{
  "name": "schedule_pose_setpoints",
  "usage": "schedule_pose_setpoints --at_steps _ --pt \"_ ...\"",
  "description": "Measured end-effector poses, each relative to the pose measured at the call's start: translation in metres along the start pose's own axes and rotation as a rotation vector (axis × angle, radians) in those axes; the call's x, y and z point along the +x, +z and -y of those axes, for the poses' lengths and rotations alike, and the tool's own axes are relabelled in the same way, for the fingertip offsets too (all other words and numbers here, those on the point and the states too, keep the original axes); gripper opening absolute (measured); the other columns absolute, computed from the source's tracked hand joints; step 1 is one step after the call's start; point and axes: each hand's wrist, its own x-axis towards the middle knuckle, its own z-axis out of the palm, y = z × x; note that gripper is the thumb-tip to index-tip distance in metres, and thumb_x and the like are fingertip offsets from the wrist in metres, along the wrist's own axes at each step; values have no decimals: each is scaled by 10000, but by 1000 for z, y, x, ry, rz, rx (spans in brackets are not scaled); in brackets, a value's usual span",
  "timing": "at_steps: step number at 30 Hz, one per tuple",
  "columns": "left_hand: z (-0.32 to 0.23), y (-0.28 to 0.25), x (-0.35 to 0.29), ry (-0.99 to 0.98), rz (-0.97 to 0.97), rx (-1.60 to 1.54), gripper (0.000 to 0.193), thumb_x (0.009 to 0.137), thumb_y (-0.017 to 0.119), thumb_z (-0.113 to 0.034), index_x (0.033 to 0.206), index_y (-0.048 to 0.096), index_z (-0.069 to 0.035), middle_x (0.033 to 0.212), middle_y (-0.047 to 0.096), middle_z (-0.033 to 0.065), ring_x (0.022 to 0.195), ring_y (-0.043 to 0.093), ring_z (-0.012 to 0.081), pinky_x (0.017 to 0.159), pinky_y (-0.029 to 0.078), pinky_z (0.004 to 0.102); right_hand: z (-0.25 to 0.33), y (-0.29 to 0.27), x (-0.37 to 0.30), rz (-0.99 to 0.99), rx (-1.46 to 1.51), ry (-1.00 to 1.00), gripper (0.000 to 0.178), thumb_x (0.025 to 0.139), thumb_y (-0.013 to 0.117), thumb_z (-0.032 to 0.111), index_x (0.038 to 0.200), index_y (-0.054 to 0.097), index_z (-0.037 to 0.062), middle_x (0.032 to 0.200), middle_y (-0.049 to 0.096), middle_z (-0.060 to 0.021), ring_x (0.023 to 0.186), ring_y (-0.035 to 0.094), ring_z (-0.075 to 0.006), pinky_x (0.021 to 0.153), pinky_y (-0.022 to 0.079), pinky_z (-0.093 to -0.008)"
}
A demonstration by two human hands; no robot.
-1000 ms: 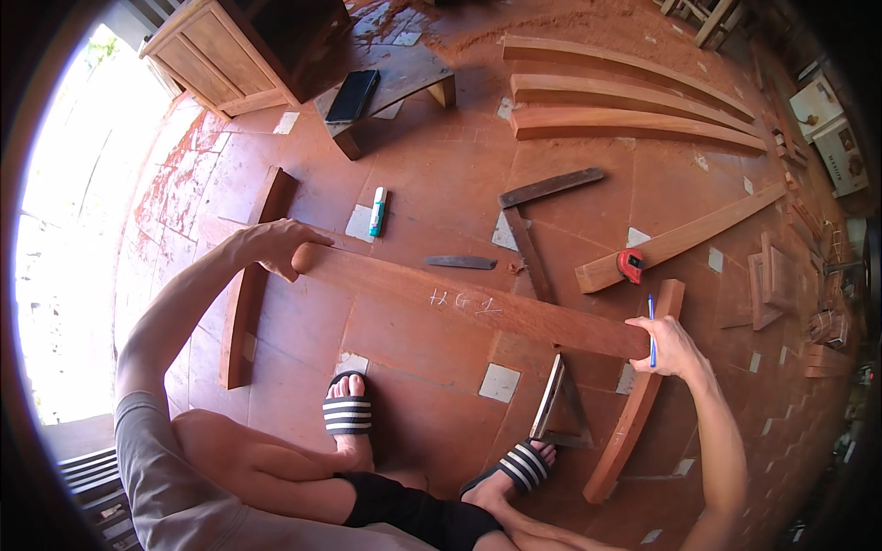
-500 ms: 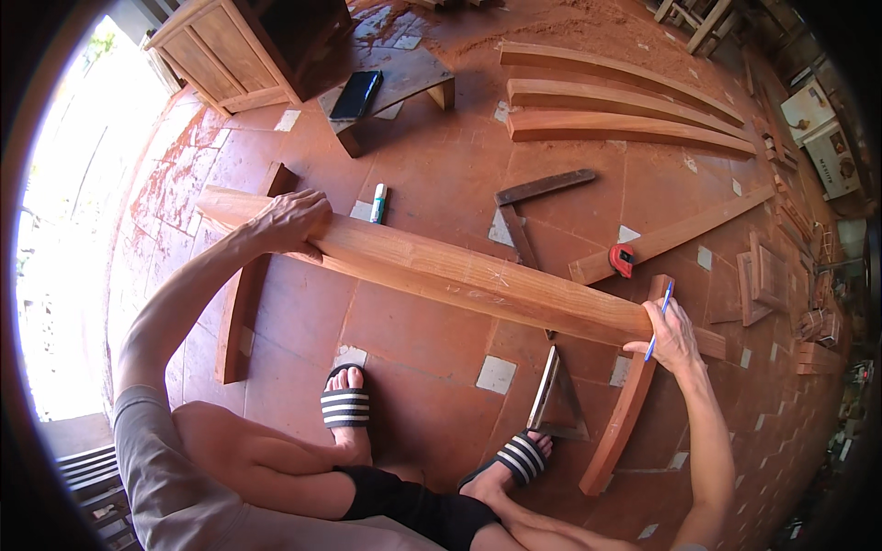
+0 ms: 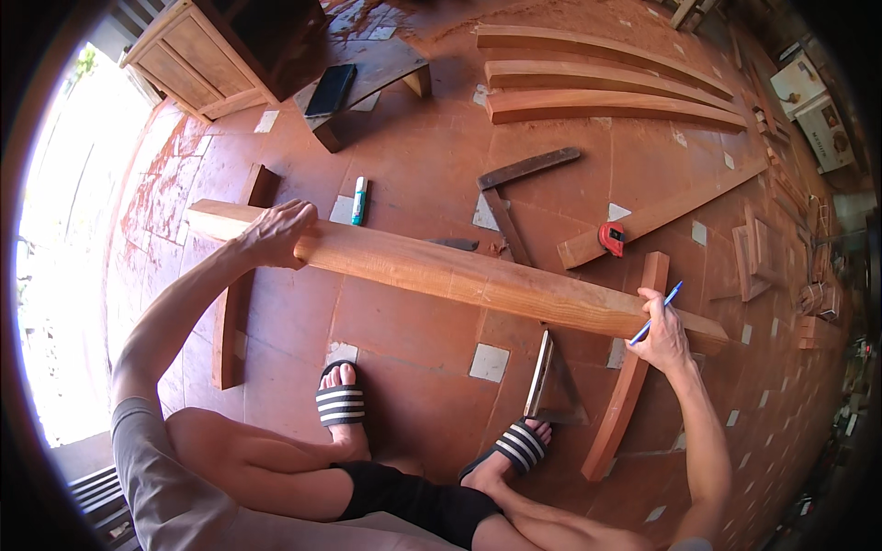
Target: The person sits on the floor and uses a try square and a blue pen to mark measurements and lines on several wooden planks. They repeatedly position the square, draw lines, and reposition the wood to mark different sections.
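A long wooden beam (image 3: pixel 459 274) lies crosswise before me, over two shorter wooden bars, the left bar (image 3: pixel 231 321) and the right bar (image 3: pixel 617 413). My left hand (image 3: pixel 278 234) is wrapped over the beam near its left end, thumb side toward the middle. My right hand (image 3: pixel 663 338) grips the beam near its right end, with a blue pen (image 3: pixel 655 315) held slantwise between its fingers. A triangular set square (image 3: pixel 556 386) stands below the beam, by my right foot. Behind the beam, a dark blade-like tool (image 3: pixel 452 243) is partly hidden.
Beyond the beam lie a dark angle square (image 3: pixel 505 197), a glue-stick-shaped tube (image 3: pixel 359 200) and a red tape measure (image 3: pixel 611 239) against a plank (image 3: pixel 680 209). Several curved beams (image 3: pixel 611 103) lie farther back. A low bench (image 3: pixel 381 78) carries a phone (image 3: pixel 332 89), near a wooden cabinet (image 3: pixel 197 60).
The beam has rolled about its length: the face with pencil marks no longer shows, and a plain grained face does. Both hands still hold it. The dark tool behind it has come into sight.
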Motion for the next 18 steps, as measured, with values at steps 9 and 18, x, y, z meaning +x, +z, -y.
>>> schedule_pose_setpoints --at_steps 9,18 --pt "-9 16 -7 194 -155 113 812 580 1030 -498 1137 648 -46 1136 614 122 1057 642 357 851 575 486 -4 0 -3 -6 -238 -242 911 576 1058 332 1306 601 35 1232 695 -180 1156 653 -405 1012 537 -524" --pt "-23 19 10 179 -210 102 767 641 1016 -460 1179 642 -61 1176 622 118 1098 645 347 900 575 489 14 -5 -8 -215 -322 -257 704 706 1008 322 1242 643 46 1197 704 -164 1114 666 -411 969 551 -510"
